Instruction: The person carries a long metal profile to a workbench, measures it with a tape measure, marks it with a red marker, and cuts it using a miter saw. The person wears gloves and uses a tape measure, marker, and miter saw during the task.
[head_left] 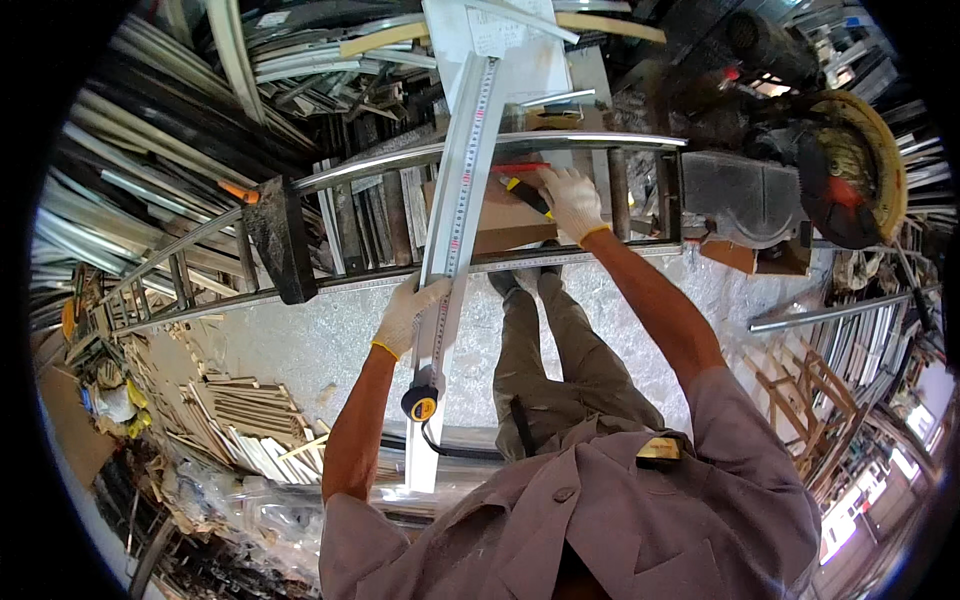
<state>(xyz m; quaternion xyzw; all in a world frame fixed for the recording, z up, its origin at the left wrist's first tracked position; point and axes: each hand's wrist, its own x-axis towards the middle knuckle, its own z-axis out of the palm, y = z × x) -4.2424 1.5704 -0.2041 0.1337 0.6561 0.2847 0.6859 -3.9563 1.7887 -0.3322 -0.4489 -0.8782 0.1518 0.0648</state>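
Note:
A long white profile (468, 150) lies crosswise over a roller stand, with an extended tape measure blade along its face. The tape measure's round black-and-yellow case (421, 402) rests at the near end, a black strap hanging from it. My left hand (408, 312), in a pale knit glove, is closed around the profile just beyond the case, pressing by the blade. My gloved right hand (574, 203) is over the stand, right of the profile, its fingers curled around a slim black-and-yellow tool (528, 197). Its exact kind is unclear. A red strip (520, 169) lies beside those fingertips.
The roller stand (420, 154) runs left to right, with a dark block (281, 240) on it. At right stands a cut-off saw (850, 170) with a yellow guard. Stacked profiles (150, 110) fill the far left; a paper sheet (500, 40) lies at the back.

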